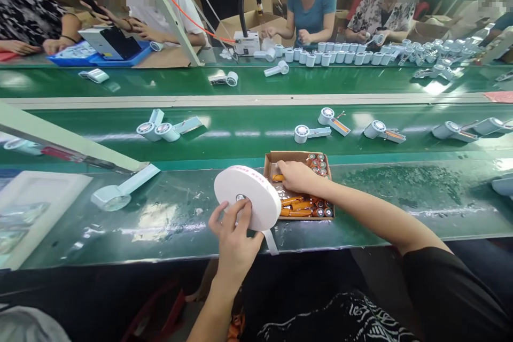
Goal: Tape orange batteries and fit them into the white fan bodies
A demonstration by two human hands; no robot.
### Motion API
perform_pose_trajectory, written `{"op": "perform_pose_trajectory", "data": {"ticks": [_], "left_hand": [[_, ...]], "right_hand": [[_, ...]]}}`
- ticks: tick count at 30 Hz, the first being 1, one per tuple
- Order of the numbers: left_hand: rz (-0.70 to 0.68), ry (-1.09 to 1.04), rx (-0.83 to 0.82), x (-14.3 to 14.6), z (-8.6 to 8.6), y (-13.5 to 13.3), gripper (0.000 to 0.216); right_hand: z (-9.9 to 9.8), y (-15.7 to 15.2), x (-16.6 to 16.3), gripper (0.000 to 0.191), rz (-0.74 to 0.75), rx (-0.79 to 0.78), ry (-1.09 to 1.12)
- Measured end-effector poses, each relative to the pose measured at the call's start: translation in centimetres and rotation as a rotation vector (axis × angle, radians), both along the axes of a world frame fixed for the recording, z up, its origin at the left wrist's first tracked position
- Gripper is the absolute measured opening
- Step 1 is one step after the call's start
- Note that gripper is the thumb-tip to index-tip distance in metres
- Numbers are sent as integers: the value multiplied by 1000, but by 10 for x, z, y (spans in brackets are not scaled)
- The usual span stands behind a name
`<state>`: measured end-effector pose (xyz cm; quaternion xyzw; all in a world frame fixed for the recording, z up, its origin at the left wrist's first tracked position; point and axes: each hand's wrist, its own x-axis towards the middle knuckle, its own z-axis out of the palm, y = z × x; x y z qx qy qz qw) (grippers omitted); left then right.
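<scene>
My left hand (233, 236) grips a large white roll of tape (247, 196) at its core, holding it tilted above the green bench, with a loose strip hanging from its lower edge. Over a small cardboard box (298, 156) just right of the roll, my right hand (293, 176) reaches in, fingers curled on the orange cylindrical batteries (304, 207) inside. Whether it has one in its grip I cannot tell.
A white handheld fan part (120, 188) lies left of the roll, and a white tray (34, 208) sits at far left. Several more fan parts (308, 132) ride the green belt (256, 141) behind. Other people work along the far side.
</scene>
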<state>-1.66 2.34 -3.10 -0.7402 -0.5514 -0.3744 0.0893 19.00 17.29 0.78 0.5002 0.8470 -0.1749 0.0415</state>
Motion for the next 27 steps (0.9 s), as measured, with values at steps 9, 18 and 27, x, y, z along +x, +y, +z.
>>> {"op": "perform_pose_trajectory", "data": {"ticks": [9,18,27], "left_hand": [[75,147,36,5,15,-7,46],[30,244,88,30,22,-6,45],[35,453,84,48,35,-7,55]], "right_hand": [[62,-66,62,15,-70,-161,854],[36,-97,61,25,-258,-362,1062],[29,-86,92,32,-461,-551,1221]]}}
